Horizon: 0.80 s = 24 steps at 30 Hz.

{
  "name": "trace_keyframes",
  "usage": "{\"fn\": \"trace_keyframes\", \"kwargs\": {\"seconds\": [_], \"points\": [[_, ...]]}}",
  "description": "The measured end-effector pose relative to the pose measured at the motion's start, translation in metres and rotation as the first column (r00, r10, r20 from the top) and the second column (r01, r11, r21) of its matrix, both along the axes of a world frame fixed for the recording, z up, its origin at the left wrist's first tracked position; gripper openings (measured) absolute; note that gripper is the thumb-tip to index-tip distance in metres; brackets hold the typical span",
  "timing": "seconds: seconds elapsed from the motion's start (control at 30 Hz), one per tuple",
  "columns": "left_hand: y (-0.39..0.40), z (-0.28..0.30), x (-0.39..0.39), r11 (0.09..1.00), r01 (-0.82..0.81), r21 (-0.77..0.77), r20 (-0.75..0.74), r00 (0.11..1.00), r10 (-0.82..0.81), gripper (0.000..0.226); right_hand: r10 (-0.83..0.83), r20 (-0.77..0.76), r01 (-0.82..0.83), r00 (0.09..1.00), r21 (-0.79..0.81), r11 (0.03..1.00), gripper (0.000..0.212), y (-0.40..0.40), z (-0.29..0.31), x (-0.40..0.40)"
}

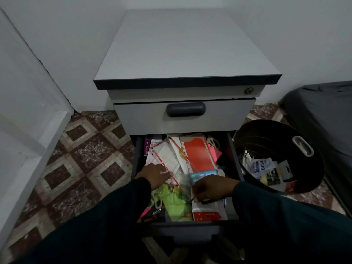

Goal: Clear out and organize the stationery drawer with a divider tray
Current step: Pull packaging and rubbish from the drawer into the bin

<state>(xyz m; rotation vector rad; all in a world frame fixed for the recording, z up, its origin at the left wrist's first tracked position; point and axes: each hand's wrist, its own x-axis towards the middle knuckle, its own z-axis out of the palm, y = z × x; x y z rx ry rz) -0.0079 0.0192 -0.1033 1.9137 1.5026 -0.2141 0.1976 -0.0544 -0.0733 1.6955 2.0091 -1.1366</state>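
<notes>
In open drawer [137, 161]: stationery clutter, both hands.

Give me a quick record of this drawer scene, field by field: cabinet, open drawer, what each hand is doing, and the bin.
cabinet: grey pedestal cabinet, top drawer closed, keyhole lock at upper right
open drawer: second drawer pulled out, crammed with loose stationery, no divider tray visible
left hand: left hand rests on a clear packet of white labels
right hand: right hand curled among items near a blue packet; what it grips is unclear
bin: black bin right of the drawer, holding discarded packaging
floor: patterned tiles
</notes>
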Motion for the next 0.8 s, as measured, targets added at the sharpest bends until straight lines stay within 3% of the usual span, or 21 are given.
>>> {"fn": "trace_keyframes", "kwargs": {"seconds": [0.07, 0.13, 0.17, 0.23, 0.33, 0.37, 0.47, 0.57, 0.7, 0.8], "points": [[-0.002, 0.001, 0.003, 0.994, -0.111, -0.009, 0.092, 0.989, 0.112, 0.050, -0.164, -0.135, 0.162, 0.977, -0.027, 0.986, 0.015, 0.000, 0.004, 0.002], [-0.002, 0.001, 0.006, 0.981, -0.195, 0.009, 0.128, 0.973, 0.193, 0.046, -0.334, -0.217, 0.361, 0.917, 0.096, 0.928, 0.012, 0.006, 0.003, 0.006], [-0.002, 0.001, 0.007, 0.973, -0.229, 0.018, 0.137, 0.965, 0.225, 0.044, -0.372, -0.207, 0.413, 0.905, 0.215, 0.885, 0.009, 0.010, 0.001, 0.009], [0.000, -0.002, 0.008, 0.959, -0.283, 0.008, 0.178, 0.944, 0.277, 0.040, -0.431, -0.117, 0.444, 0.895, 0.338, 0.830, 0.028, 0.018, -0.005, 0.016], [-0.001, -0.002, 0.012, 0.905, -0.391, -0.169, 0.325, 0.844, 0.426, 0.027, -0.435, 0.041, 0.428, 0.899, 0.118, 0.896, 0.069, 0.020, -0.015, 0.027], [-0.002, -0.001, 0.015, 0.874, -0.417, -0.248, 0.351, 0.802, 0.483, 0.024, -0.406, 0.083, 0.403, 0.910, 0.057, 0.914, 0.073, 0.018, -0.018, 0.028], [-0.004, -0.002, 0.020, 0.779, -0.460, -0.426, 0.368, 0.698, 0.614, 0.025, -0.295, 0.179, 0.284, 0.939, 0.084, 0.955, 0.058, 0.014, -0.019, 0.025], [-0.006, -0.003, 0.024, 0.725, -0.473, -0.501, 0.370, 0.640, 0.674, 0.028, -0.352, 0.035, 0.353, 0.935, -0.060, 0.934, 0.046, 0.014, -0.014, 0.019], [-0.013, -0.007, 0.034, 0.675, -0.471, -0.568, 0.393, 0.565, 0.725, 0.033, -0.491, -0.118, 0.457, 0.863, -0.227, 0.860, 0.047, 0.014, -0.009, 0.017], [-0.015, -0.014, 0.043, 0.728, -0.504, -0.465, 0.435, 0.586, 0.684, 0.022, -0.632, -0.159, 0.603, 0.759, -0.194, 0.774, 0.061, 0.018, -0.014, 0.025]]}}
